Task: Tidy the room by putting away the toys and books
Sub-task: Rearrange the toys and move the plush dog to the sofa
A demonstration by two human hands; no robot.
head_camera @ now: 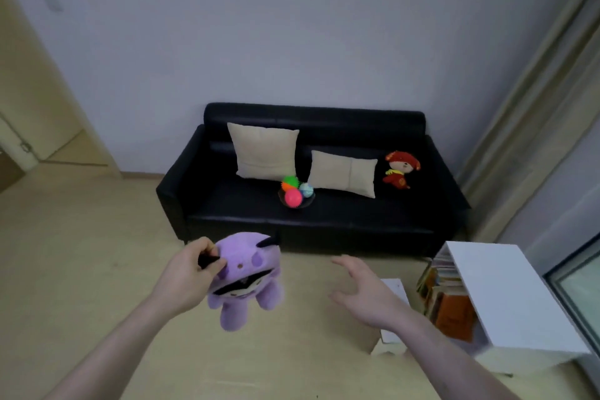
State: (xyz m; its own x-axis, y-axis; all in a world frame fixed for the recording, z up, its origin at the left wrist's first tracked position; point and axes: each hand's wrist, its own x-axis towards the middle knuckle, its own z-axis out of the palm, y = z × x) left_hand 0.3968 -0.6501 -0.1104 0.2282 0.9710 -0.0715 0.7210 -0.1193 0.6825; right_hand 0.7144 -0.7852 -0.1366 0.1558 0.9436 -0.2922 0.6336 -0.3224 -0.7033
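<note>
A purple plush toy (pixel 248 273) with black horns hangs in the air in front of the sofa. My left hand (pixel 188 276) pinches one of its black horns. To the right, my right hand (pixel 360 289) is spread with fingers relaxed and holds nothing. On the black sofa (pixel 246 208) sit a dark bowl (pixel 305 203) of coloured spiky balls (pixel 293 195) and a red plush doll (pixel 401 169). Books (pixel 444 289) stand inside a white shelf unit (pixel 500 295) at the lower right.
Two beige cushions (pixel 264 151) (pixel 342 172) lean on the sofa back. A white object (pixel 394 289) lies on the wooden floor (pixel 81 253) by the shelf. A doorway is at the far left, a curtain and glass door at the right.
</note>
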